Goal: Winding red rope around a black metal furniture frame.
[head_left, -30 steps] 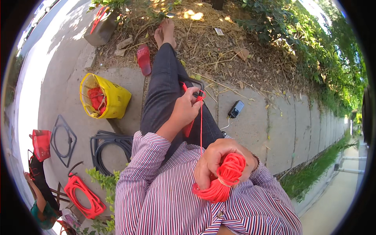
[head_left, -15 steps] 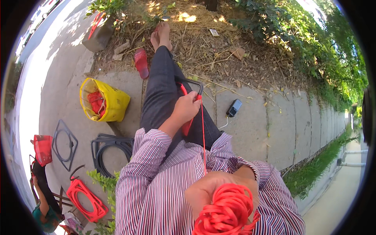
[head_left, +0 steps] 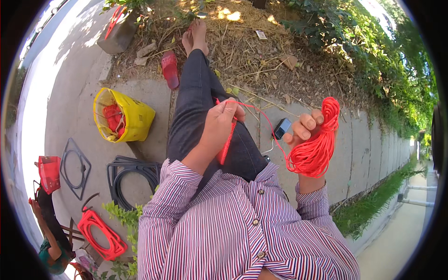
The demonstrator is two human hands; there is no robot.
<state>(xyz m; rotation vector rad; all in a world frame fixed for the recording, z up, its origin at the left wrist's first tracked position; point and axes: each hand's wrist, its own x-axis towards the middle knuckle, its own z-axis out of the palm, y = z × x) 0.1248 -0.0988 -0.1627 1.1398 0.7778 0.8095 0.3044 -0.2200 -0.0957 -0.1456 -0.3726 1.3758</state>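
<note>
My left hand (head_left: 217,125) is closed over my lap around a frame wrapped in red cord (head_left: 226,148). Most of that frame is hidden behind the hand and forearm. Off to the right, my right hand (head_left: 302,127) is raised and grips a thick looped bundle of red cord (head_left: 313,154), its fingers bent against the loops. A single slack strand of cord (head_left: 272,125) curves from the bundle across to my left hand.
On the left stand a yellow bag (head_left: 137,120) with red stuff inside, dark frames (head_left: 132,179) and a red-wrapped frame (head_left: 100,233). A phone-like device (head_left: 282,128) lies right of my legs. A red slipper (head_left: 170,70) is by my feet. Another person's arm (head_left: 44,224) shows lower left.
My right hand has swung from close to my chest out to the right with the cord bundle. The strand, taut before, now hangs slack. The frame's dark end is now covered.
</note>
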